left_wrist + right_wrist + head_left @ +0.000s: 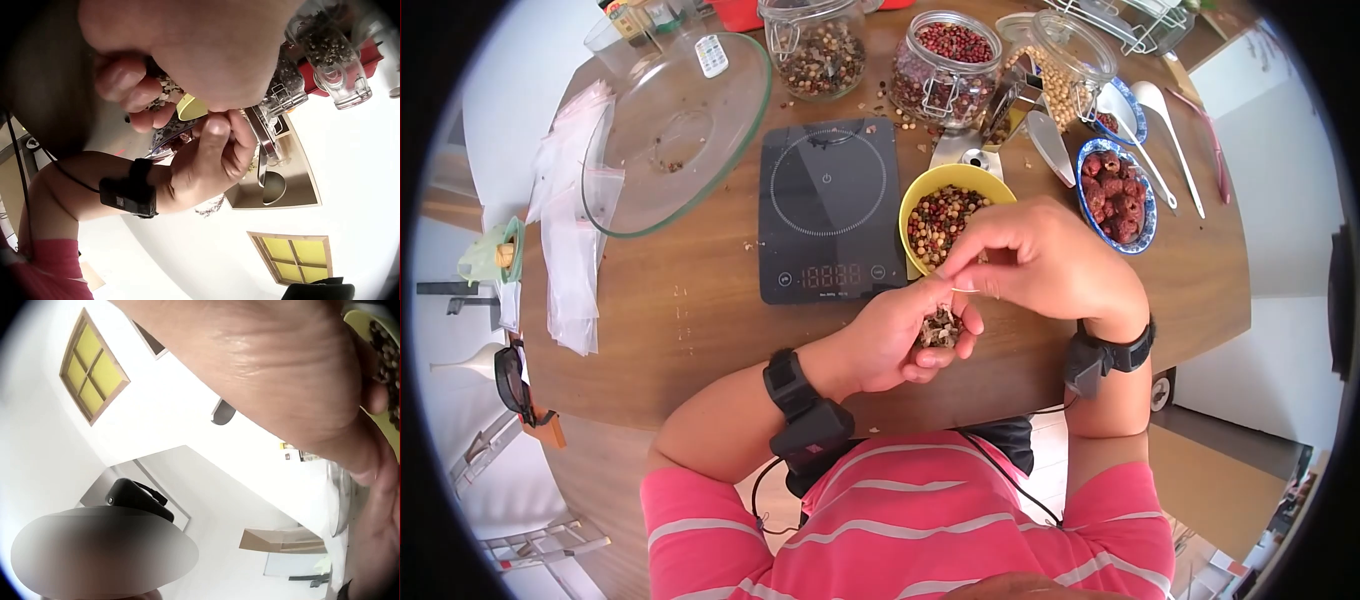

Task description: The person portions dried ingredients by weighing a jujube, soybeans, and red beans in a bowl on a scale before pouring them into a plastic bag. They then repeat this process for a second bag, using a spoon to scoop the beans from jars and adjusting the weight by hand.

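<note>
Dried brown-and-pale flakes [940, 328] lie in my left hand [892, 338], its fingers curled up round them. In the left wrist view the flakes [167, 94] show between its fingers. My right hand [1040, 258] reaches across from the right, thumb and forefinger brought together at the left thumb tip. What lies between those fingertips is too small to tell. Just beyond both hands stands a yellow bowl [913, 190] of mixed red, cream and dark beans [943, 222], partly covered by the right hand.
A black kitchen scale [827, 215] lies left of the bowl. Glass jars [815, 50] of beans stand at the back. Right of the bowl is a blue-patterned dish of dried red fruit [1114, 197], with white spoons [1175, 140] behind. A glass lid [675, 140] and plastic bags [572, 260] lie left.
</note>
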The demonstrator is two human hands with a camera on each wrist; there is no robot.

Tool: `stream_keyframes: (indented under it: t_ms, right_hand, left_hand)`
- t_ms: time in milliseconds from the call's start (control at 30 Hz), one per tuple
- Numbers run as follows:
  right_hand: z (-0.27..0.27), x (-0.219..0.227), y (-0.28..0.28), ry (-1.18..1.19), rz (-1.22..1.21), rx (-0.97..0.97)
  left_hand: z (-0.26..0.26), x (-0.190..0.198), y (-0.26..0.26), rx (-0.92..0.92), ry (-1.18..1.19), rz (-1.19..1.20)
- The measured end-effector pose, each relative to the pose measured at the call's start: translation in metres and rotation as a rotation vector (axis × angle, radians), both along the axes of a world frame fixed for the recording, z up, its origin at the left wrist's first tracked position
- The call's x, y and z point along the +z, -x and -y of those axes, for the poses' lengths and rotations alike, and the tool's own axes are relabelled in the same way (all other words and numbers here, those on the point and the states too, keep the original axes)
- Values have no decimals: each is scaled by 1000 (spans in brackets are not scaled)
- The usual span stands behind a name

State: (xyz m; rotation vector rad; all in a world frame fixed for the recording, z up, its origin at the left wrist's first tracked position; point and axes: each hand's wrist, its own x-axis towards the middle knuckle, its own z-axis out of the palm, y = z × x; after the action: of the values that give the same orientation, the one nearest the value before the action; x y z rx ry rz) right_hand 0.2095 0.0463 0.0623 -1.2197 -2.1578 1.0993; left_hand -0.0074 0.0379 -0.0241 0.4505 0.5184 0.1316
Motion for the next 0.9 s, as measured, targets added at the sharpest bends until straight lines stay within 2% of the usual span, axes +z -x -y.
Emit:
stream_keyframes:
  t_ms: [33, 100, 133, 233, 400, 467, 600, 667, 900]
  right_hand:
    - [0, -4, 0, 2, 1, 1]
    - [-1, -10, 0, -159, 293, -106]
    - [0, -14, 1, -189, 348, -83]
    - [5, -25, 11, -299, 438, -82]
    - [2, -28, 23, -299, 490, -89]
    - [1, -28, 28, -263, 615, -97]
    - [-2, -37, 23, -330, 567, -127]
    - [-2, -27, 21, -354, 558, -235]
    - [-1, -22, 11, -315, 502, -239]
  left_hand:
    - [1, 1, 0, 1, 2, 1]
    - [2, 5, -1, -47, -18, -48]
    - [2, 5, -1, -46, -17, -47]
    - [3, 5, -2, -121, -99, -50]
    - [3, 6, -2, -125, -116, -41]
    - [2, 6, -2, -130, -118, -44]
    - [1, 6, 0, -144, -140, -46]
    - [2, 6, 0, -146, -142, -42]
    - [1, 5, 0, -154, -141, -41]
